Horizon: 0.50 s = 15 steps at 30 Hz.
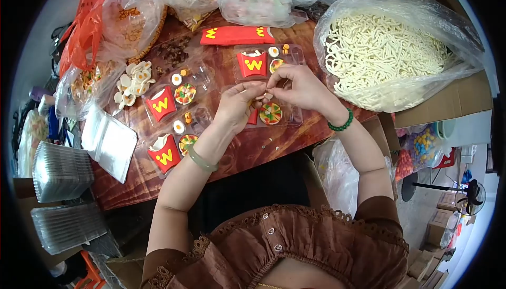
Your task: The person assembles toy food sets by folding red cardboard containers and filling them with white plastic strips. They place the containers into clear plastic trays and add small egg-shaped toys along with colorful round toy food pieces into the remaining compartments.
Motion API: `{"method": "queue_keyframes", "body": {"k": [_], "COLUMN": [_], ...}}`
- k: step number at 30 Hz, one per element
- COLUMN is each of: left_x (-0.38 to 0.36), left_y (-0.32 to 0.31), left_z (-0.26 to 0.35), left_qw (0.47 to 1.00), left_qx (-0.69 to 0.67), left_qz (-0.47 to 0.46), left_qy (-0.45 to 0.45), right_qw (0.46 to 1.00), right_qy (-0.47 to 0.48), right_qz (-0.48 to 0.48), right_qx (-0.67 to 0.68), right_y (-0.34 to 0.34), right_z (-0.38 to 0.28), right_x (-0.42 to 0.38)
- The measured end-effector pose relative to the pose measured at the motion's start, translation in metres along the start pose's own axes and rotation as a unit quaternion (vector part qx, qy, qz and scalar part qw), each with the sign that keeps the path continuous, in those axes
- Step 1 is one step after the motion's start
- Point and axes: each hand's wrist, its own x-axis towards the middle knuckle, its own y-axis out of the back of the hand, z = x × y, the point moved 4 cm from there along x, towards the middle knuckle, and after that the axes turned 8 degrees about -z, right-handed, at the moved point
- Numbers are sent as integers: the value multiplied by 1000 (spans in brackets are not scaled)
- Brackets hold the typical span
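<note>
My left hand [237, 107] and my right hand [299, 87] meet over the middle of the table, fingertips pinched close together. Whatever they pinch is too small to make out. Below them lies a clear plastic tray with a toy pizza [271, 113] and part of a red piece, mostly covered by my left hand. Just beyond, another tray holds a red fries box with a yellow W [251, 64], a toy fried egg [273, 52] and small orange pieces [285, 49]. To the left, two similar trays hold red boxes [160, 103], eggs and pizzas [185, 94].
A large bag of cream-coloured strips [387, 52] stands at the right in a cardboard box [448, 96]. Flat red boxes [237, 35] lie at the back. A pile of toy eggs [133, 83], clear packaging [109, 141] and stacked trays [62, 172] are at the left.
</note>
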Motion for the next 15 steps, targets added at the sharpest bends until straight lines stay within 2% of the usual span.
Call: {"method": "queue_keyframes", "body": {"k": [2, 4, 5, 7, 8, 10, 11, 15], "left_x": [-1, 3, 5, 7, 6, 4, 1, -4], "left_y": [-1, -2, -2, -4, -4, -6, -10, -13], "left_z": [-7, -13, -15, -12, -11, -9, -7, -3], "left_qw": [999, 1000, 1000, 999, 995, 988, 986, 984], "left_qx": [44, 27, 10, -43, -96, -143, -150, -164], "left_qz": [15, 0, -12, -10, -6, -28, -27, -33], "left_qy": [2, 9, 13, 27, 38, 59, 61, 62], "right_qw": [999, 997, 998, 991, 981, 968, 968, 962], "right_qy": [-28, -18, -28, -49, -93, -76, -103, -88], "right_qz": [1, 21, 33, 119, 167, 223, 213, 235], "right_qx": [-31, -75, -46, 22, -29, -85, -88, -108], "right_y": [-2, -1, 6, 31, 48, 67, 70, 60], "right_z": [-1, 0, 7, 40, 54, 80, 93, 112], "right_x": [-7, -12, -12, -6, -2, 8, 13, 26]}}
